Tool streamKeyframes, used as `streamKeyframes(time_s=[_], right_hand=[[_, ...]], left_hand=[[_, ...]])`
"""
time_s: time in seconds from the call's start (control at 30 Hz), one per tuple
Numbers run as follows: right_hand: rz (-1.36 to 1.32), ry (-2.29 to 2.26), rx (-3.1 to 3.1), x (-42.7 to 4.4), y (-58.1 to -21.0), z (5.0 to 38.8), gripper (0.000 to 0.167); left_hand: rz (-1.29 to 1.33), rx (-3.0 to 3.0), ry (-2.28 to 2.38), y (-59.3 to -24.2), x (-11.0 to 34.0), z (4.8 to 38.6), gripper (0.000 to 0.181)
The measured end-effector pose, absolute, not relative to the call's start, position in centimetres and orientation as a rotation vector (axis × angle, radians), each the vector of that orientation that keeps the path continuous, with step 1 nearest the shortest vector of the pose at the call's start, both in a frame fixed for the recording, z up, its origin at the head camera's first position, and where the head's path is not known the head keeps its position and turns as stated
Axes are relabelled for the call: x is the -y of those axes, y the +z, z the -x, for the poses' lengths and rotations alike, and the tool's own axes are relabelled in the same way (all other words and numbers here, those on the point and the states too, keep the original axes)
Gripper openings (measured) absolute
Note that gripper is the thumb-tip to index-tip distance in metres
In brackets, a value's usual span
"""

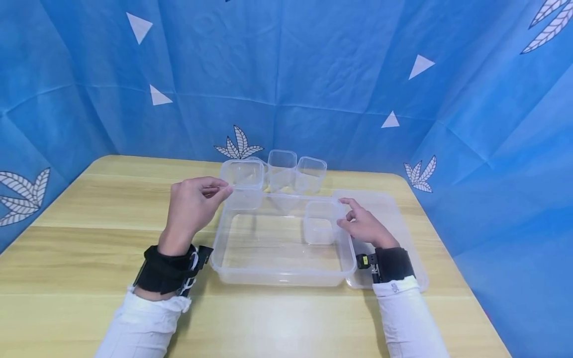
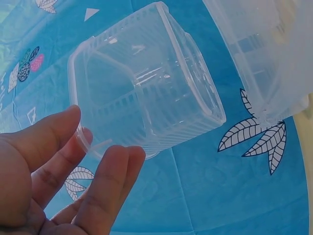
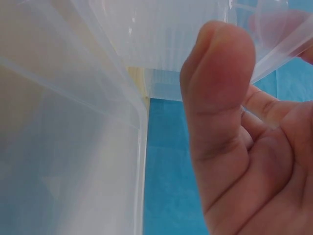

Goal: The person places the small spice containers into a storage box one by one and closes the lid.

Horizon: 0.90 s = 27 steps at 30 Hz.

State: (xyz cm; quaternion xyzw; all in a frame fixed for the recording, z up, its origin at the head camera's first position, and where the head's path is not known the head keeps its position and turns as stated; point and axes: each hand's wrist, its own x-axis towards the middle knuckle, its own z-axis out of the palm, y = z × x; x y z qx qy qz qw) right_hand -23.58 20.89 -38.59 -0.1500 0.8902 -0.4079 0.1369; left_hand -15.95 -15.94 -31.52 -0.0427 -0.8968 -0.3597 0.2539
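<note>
My left hand (image 1: 194, 206) pinches the rim of a clear plastic container (image 1: 241, 175) between thumb and fingers. That container is tilted in the left wrist view and hangs over the back left corner of a large clear plastic box (image 1: 282, 278). My right hand (image 1: 364, 223) holds a smaller clear container (image 1: 319, 231) at its right side, with thumb and forefinger spread along it. It is in the large box's back right corner; whether it touches the bottom I cannot tell. The right wrist view shows the thumb (image 3: 220, 98) close up against the small container's wall.
Two more small clear containers (image 1: 282, 171) stand behind the large box, and another edge shows partly hidden beside them. A flat translucent lid (image 1: 409, 248) lies right of the box, partly under my right arm. A blue patterned cloth (image 1: 277, 74) hangs behind the wooden table (image 1: 89, 268).
</note>
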Motion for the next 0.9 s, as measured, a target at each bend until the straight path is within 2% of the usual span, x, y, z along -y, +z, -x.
streamKeyframes(time_s=[0.9], right_hand=[[0.438, -1.148, -2.591, -20.8, -38.5, 23.5, 0.060]], left_hand=[[0.131, 2.413, -1.021, -30.5, 13.6, 15.4, 0.018]])
